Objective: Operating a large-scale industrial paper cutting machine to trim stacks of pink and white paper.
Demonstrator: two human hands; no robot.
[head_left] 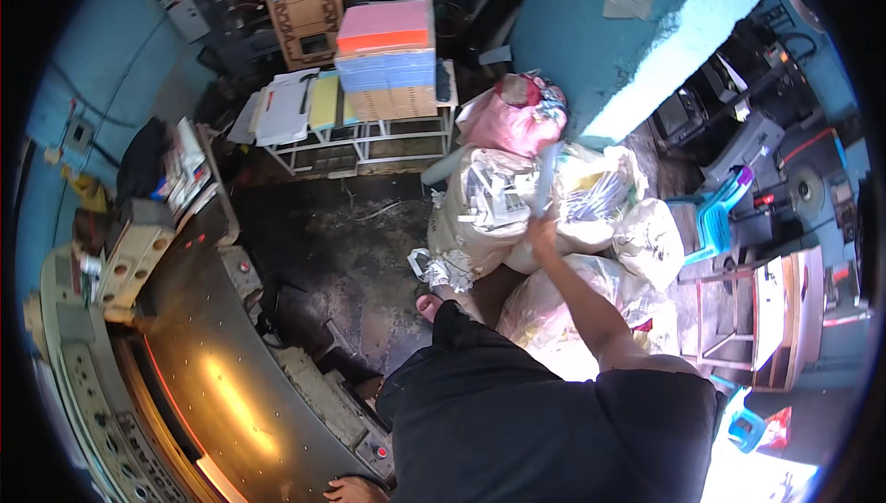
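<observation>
My right hand (543,230) reaches forward over white sacks and is closed round the lower end of a long pale grey strip (548,175), which looks like paper. Just left of the strip, an open sack (475,235) is full of white paper scraps. Another sack on its right holds thin paper strips (595,191). My left hand (355,490) lies at the near edge of a big machine's dark metal table (212,337), fingers stretched out, with nothing visible in it. The lower frame edge cuts off part of that hand.
A low white rack (369,145) carries a stack of coloured paper (386,60). A pink bundle (521,120) sits behind the sacks, against a blue pillar. Blue plastic chairs (711,226) and a wooden desk (803,314) stand right. A red button (381,452) sits near my left hand.
</observation>
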